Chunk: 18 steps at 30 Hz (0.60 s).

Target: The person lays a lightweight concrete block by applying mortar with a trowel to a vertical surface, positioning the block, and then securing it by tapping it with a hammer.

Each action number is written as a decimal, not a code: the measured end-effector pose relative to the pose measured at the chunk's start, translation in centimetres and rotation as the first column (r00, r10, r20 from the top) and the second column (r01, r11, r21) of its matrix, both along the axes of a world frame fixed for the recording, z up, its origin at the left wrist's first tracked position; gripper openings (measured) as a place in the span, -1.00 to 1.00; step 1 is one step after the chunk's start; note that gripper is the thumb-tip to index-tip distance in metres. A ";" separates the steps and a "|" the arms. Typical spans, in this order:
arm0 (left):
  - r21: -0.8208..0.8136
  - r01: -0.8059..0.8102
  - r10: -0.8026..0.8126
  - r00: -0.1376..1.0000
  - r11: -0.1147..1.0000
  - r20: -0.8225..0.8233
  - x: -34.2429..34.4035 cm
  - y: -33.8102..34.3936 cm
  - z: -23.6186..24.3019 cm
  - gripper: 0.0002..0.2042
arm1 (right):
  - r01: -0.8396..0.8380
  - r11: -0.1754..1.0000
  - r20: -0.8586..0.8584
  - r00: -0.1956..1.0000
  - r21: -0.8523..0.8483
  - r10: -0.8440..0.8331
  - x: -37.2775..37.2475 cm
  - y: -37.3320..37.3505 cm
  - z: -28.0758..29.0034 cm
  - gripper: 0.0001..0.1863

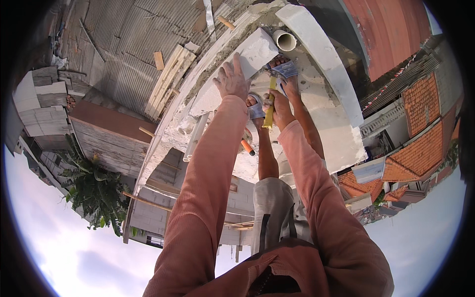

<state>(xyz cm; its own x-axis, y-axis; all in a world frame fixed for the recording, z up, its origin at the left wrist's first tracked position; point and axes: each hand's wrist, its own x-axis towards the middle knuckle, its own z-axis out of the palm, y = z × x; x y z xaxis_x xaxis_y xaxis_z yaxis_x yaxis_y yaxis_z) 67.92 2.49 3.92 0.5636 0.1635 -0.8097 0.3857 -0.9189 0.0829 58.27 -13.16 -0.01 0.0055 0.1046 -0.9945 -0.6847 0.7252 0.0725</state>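
My left hand (232,79) lies with spread fingers on a pale grey-white building block (255,52), pressing on its top beside the curved wall edge. My right hand (282,108) is closed around the yellow handle of what looks like a hammer (269,118); its head, near my foot, is small and hard to make out. The block rests along rough mortar (217,57) on the inner side of the curved ledge. Between my forearms, a tool with an orange handle and black end (247,147) lies lower down, its other end hard to make out.
An open white pipe (285,40) stands beyond the block. A curved pale wall (324,59) bounds the right side. My sandalled feet (284,68) stand between. More white pipes (197,136) lie at left. Outside the ledge, corrugated roofs (123,44) lie far below.
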 end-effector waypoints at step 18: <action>-0.105 0.030 -0.056 0.964 0.994 -0.259 2.5 1.8 -1.7 0.12 | 0.359 0.907 -0.053 0.933 0.221 -0.357 2.7 1.2 -3.8 -0.90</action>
<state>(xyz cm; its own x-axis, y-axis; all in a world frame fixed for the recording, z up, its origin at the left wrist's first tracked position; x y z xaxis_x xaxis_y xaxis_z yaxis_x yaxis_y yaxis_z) 70.41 4.30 2.17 0.3355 0.0556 -0.9404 0.3666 -0.9273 0.0760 61.01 -11.96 -3.77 0.0730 0.3167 -0.9457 -0.3801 0.8855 0.2672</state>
